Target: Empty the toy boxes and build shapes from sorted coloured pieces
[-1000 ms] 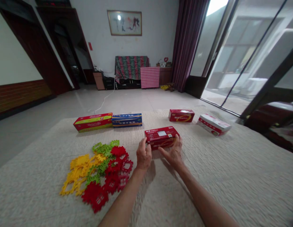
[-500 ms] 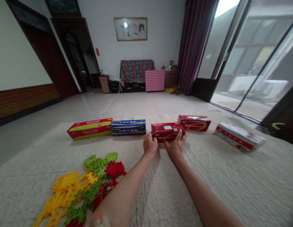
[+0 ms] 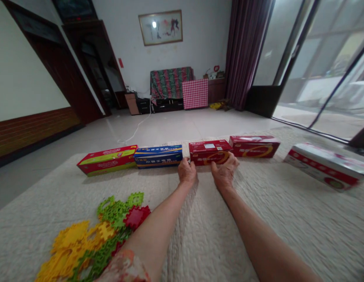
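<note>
Cream quilted cloth (image 3: 205, 243) spreads over the near surface, toothed plastic pieces (image 3: 105, 231) heaped near left. Beyond, the left hand (image 3: 187, 172) and right hand (image 3: 226, 171) clasp the front corners of a glossy red box (image 3: 205, 153) near the cloth's far edge. Left, a narrow gap parts it from a blue box (image 3: 158, 156); right, a second red box (image 3: 254, 147) sits close, a wider gap before the white box (image 3: 328, 164). Pale, smooth tiles (image 3: 182, 127) run to the far wall (image 3: 199, 43).
</note>
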The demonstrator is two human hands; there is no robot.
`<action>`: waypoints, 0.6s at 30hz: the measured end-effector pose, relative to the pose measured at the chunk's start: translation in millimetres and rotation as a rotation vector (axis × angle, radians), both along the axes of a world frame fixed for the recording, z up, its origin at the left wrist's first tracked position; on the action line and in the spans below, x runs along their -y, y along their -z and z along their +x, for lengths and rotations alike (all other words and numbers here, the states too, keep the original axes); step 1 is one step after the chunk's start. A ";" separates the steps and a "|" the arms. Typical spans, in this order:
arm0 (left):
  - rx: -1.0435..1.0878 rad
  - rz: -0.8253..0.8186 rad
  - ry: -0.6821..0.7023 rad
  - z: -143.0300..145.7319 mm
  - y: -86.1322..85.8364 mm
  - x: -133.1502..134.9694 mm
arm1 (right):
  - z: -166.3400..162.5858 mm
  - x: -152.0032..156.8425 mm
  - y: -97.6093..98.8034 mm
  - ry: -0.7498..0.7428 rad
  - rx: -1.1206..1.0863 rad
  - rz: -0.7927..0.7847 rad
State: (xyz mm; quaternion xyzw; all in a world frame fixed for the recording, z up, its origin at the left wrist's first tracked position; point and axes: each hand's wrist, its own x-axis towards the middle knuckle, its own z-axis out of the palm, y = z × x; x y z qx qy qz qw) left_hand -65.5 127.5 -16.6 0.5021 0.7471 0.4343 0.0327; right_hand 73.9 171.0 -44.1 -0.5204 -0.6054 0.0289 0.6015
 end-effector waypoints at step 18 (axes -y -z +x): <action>-0.693 0.134 0.058 -131.9 -48.9 52.9 | -28.5 34.9 -17.0 -0.481 0.173 0.060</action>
